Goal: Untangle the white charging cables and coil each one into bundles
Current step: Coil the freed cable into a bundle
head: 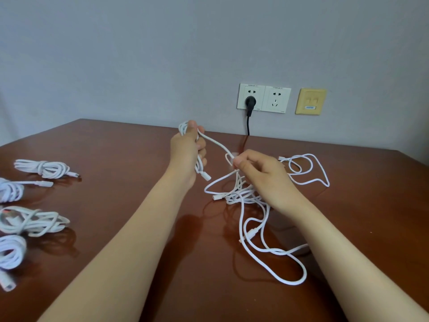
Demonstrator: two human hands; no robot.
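Tabletop point(130, 145): glossy brown wood; four finished bundles point(44, 168) lie along its left edge.
Tangle point(250, 198): thin white cables, loosely looped right of centre, plug ends poking out.
Left hand point(188, 147): closed round a part-wound coil point(183, 127), held up above the middle.
Right hand point(260, 170): pinches the strand point(216, 142) feeding that coil.
Strand: I'd draw slack gently, freeing crossings before each wrap, keeping loops even.

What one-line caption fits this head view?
Left hand grips a half-wound cable coil; right hand pinches the strand above the tangle, four coiled bundles lying left on the table.
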